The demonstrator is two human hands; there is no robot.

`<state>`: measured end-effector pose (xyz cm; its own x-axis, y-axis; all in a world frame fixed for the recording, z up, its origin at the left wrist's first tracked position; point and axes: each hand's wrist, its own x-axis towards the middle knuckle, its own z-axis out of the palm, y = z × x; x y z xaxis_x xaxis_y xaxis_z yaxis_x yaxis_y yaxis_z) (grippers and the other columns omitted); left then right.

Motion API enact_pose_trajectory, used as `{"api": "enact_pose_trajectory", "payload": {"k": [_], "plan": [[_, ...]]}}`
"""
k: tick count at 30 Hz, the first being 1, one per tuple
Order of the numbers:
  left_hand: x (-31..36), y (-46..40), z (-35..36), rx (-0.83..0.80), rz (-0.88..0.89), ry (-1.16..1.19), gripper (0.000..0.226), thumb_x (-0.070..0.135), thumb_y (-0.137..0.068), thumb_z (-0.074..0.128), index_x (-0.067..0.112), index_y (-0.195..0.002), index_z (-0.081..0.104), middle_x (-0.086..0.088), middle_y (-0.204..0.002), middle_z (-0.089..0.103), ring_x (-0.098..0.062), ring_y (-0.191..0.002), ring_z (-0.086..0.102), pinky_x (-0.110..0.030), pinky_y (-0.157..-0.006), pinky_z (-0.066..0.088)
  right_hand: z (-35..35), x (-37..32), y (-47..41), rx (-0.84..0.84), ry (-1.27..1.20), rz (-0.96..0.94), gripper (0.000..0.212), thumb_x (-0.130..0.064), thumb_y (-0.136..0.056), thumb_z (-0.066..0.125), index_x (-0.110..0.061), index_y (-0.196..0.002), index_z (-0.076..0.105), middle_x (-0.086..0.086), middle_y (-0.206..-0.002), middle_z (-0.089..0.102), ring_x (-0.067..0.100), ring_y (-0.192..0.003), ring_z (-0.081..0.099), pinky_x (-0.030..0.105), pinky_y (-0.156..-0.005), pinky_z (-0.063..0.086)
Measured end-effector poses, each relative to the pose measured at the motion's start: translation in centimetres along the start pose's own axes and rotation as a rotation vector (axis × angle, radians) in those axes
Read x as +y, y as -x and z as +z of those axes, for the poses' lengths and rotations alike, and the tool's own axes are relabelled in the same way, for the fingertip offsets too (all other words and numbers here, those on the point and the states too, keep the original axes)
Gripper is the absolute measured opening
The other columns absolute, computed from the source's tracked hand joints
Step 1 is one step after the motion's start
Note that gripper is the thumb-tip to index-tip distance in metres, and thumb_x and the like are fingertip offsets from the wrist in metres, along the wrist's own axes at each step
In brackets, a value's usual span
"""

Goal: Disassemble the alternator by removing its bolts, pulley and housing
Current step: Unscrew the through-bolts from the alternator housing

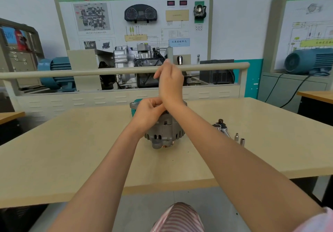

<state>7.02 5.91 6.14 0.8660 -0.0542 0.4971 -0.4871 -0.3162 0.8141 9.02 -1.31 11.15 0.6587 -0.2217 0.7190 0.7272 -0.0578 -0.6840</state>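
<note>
The alternator (pixel 164 132) is sitting mid-worktop (pixel 72 150), pulley (pixel 167 144) end facing the person at 6 o'clock. The left hand (pixel 148 110) is curling its fingers over the top of the casing at about 10 o'clock. The right hand (pixel 170 81) is rising above it at 12 o'clock with fingers bunched; whether it is pinching a bolt or tool I cannot tell.

The risk, as I judge it: the rounded body is resting on a smooth laminate surface, so a twisting force could be rolling it out from under a one-handed hold. Anything small lifted in the right hand could be dropping and bouncing off the edge.

The housing is looking like matt grey cast metal, ribbed with vent slots, with a coppery ring at the pulley. At 3 o'clock, shiny steel sockets (pixel 239 138) and a ratchet (pixel 222 128) are lying loose, near the alternator but apart from it.
</note>
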Motion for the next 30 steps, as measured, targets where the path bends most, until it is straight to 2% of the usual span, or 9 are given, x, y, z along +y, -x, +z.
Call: {"api": "enact_pose_trajectory", "payload": {"k": [4, 7, 12, 15, 19, 23, 25, 28, 30], "plan": [[-0.3, -0.4, -0.1, 0.074, -0.066, -0.075, 0.041, -0.011, -0.085, 0.044, 0.013, -0.053, 0.044, 0.011, -0.034, 0.042, 0.000, -0.036, 0.038, -0.010, -0.038, 0.028, 0.3, 0.8, 1.3, 0.110, 0.767, -0.346, 0.023, -0.018, -0.092, 0.041, -0.002, -0.090, 0.058, 0.009, -0.092, 0.055, 0.023, -0.092, 0.048, 0.036, -0.096, 0.034], [-0.3, -0.4, 0.1, 0.088, -0.067, -0.093, 0.040, -0.010, -0.085, 0.044, 0.013, -0.052, 0.042, 0.011, -0.032, 0.040, 0.001, -0.032, 0.036, -0.010, -0.036, 0.026, 0.3, 0.8, 1.1, 0.143, 0.831, -0.326, 0.025, -0.020, -0.091, 0.040, -0.004, -0.093, 0.059, 0.010, -0.096, 0.056, 0.025, -0.097, 0.047, 0.039, -0.102, 0.031], [0.2, 0.0, 0.4, 0.017, -0.005, -0.033, 0.029, 0.013, -0.092, 0.056, 0.030, -0.070, 0.065, 0.016, -0.059, 0.067, 0.003, -0.062, 0.062, -0.014, -0.058, 0.046, 0.0, -0.4, -0.9, 0.001, 0.184, -0.043, 0.049, -0.017, -0.095, 0.038, -0.016, -0.047, 0.035, 0.000, -0.052, 0.039, 0.015, -0.054, 0.039, 0.031, -0.055, 0.031], [0.1, 0.0, 0.3, -0.030, 0.029, -0.006, 0.023, 0.022, -0.094, 0.056, 0.035, -0.081, 0.070, 0.016, -0.077, 0.073, 0.000, -0.079, 0.068, -0.022, -0.076, 0.052, -0.5, -0.4, -2.1, -0.121, -0.335, 0.259, 0.055, -0.019, -0.098, 0.029, -0.013, -0.044, 0.035, 0.001, -0.044, 0.037, 0.012, -0.046, 0.038, 0.027, -0.062, 0.041], [0.2, 0.0, 0.3, -0.038, 0.011, 0.054, 0.020, 0.018, -0.093, 0.059, 0.030, -0.083, 0.072, 0.014, -0.077, 0.074, 0.000, -0.079, 0.069, -0.016, -0.074, 0.052, -1.2, -0.5, -2.8, -0.211, -0.787, 0.471, 0.069, -0.019, -0.099, 0.025, -0.016, -0.031, 0.037, 0.002, -0.037, 0.041, 0.014, -0.042, 0.046, 0.021, -0.051, 0.050], [0.4, 0.1, 0.3, -0.011, -0.003, 0.051, 0.022, 0.018, -0.092, 0.059, 0.032, -0.079, 0.070, 0.014, -0.070, 0.072, 0.000, -0.072, 0.068, -0.014, -0.065, 0.050, -0.6, -0.3, -1.8, -0.064, -0.395, 0.297, 0.056, -0.019, -0.101, 0.025, -0.011, -0.047, 0.040, 0.000, -0.049, 0.046, 0.014, -0.056, 0.046, 0.020, -0.072, 0.047], [0.2, 0.1, 0.3, 0.025, -0.013, 0.003, 0.030, 0.012, -0.092, 0.058, 0.028, -0.069, 0.068, 0.008, -0.062, 0.069, -0.011, -0.066, 0.063, -0.023, -0.060, 0.046, -0.7, 0.5, -0.5, -0.023, 0.152, -0.009, 0.044, -0.020, -0.100, 0.031, -0.010, -0.062, 0.050, 0.000, -0.065, 0.051, 0.013, -0.066, 0.047, 0.023, -0.068, 0.040], [0.0, -0.1, 0.3, 0.079, -0.047, -0.066, 0.039, -0.003, -0.086, 0.050, 0.018, -0.053, 0.055, -0.002, -0.052, 0.054, -0.014, -0.052, 0.046, -0.027, -0.053, 0.034, -0.6, 1.1, 0.5, 0.086, 0.837, -0.327, 0.029, -0.027, -0.094, 0.040, -0.007, -0.091, 0.060, 0.007, -0.092, 0.055, 0.022, -0.091, 0.047, 0.034, -0.087, 0.035], [0.0, -0.1, 0.4, 0.085, -0.048, -0.065, 0.039, -0.002, -0.086, 0.051, 0.020, -0.054, 0.055, 0.003, -0.050, 0.056, -0.009, -0.049, 0.050, -0.022, -0.049, 0.037, -0.5, 0.8, 0.2, 0.076, 0.818, -0.321, 0.030, -0.030, -0.093, 0.041, -0.009, -0.084, 0.060, 0.007, -0.090, 0.055, 0.023, -0.091, 0.047, 0.035, -0.089, 0.034]]}}
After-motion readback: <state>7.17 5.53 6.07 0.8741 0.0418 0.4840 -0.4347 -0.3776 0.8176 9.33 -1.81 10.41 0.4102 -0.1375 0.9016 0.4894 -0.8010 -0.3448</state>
